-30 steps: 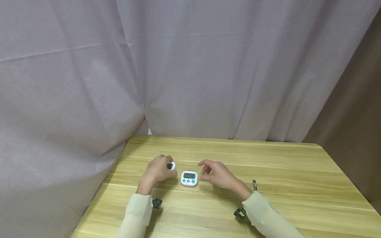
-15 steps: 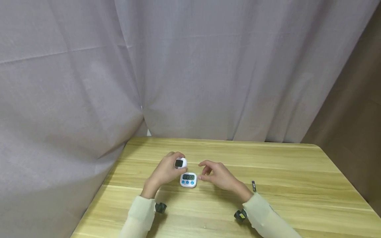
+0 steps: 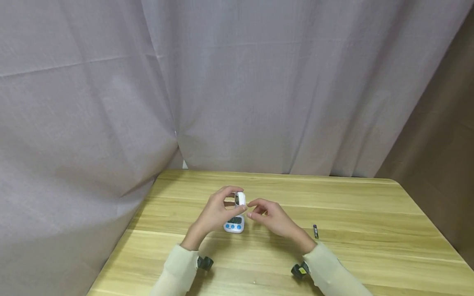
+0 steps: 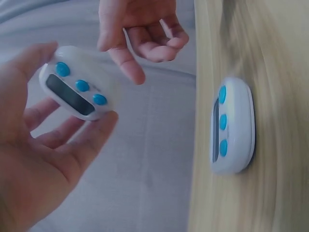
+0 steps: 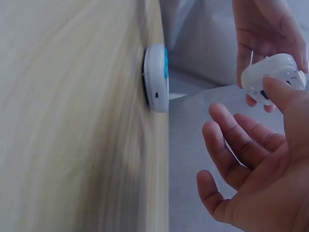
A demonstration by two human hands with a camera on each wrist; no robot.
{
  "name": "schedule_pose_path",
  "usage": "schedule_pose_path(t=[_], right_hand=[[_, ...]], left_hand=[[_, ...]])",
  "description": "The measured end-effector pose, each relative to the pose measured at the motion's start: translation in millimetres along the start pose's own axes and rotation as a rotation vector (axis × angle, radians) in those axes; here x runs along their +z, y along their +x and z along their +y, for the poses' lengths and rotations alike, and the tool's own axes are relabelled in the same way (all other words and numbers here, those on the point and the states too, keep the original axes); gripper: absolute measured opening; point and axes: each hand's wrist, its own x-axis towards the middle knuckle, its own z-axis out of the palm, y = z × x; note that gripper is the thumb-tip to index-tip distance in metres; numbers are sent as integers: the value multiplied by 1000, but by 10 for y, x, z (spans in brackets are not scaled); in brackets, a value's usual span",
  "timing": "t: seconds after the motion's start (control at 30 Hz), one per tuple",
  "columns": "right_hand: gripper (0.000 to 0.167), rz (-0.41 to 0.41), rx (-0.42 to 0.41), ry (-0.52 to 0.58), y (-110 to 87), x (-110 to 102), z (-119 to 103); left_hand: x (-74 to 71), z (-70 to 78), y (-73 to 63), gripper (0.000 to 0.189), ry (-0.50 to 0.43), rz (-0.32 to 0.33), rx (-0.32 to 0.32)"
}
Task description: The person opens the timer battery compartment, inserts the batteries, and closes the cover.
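My left hand (image 3: 217,210) holds a white digital timer (image 4: 79,87) by its edges, between thumb and fingers, raised above the table. Its three blue buttons and dark screen face the left wrist camera; its back is turned toward my right hand (image 3: 273,218). That hand hovers just to the right, fingers loosely bent and holding nothing; the left wrist view shows a gap between it and the held timer. A second white timer (image 3: 234,228) with blue buttons lies face up on the table below, its top partly hidden by my left hand in the head view.
A small dark battery (image 3: 315,231) lies on the wooden table (image 3: 370,230), right of my right forearm. Grey curtain (image 3: 237,102) hangs behind the table's far edge and along the left side. A dark camera (image 3: 205,263) sits at my left wrist.
My left hand has moved right with the timer, over the timer on the table, and turned it so its back faces right. My right hand has stayed nearly in place.
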Motion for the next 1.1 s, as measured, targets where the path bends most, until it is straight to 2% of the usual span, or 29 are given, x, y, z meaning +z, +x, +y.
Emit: schedule_pose_path(t=[0.4,0.7,0.77,0.87,1.0,1.1], right_hand=[[30,-11,25,216,-5,-22,-80],[42,-8,-3,411,-47,-45,-181],[45,3,-8,449,-57,-41,-196],[45,35,30,534,-71,-41,-208],[42,84,77,705,-95,-60,-227],[38,104,78,782,-110,-84,-248]], left_hand=[[30,21,-16,52,-169,52,72],[32,84,-29,49,-351,55,143],[44,96,-37,50,-388,59,147],[70,128,-52,51,-420,70,131],[114,150,-49,54,-401,81,94],[143,155,-34,55,-380,85,69]])
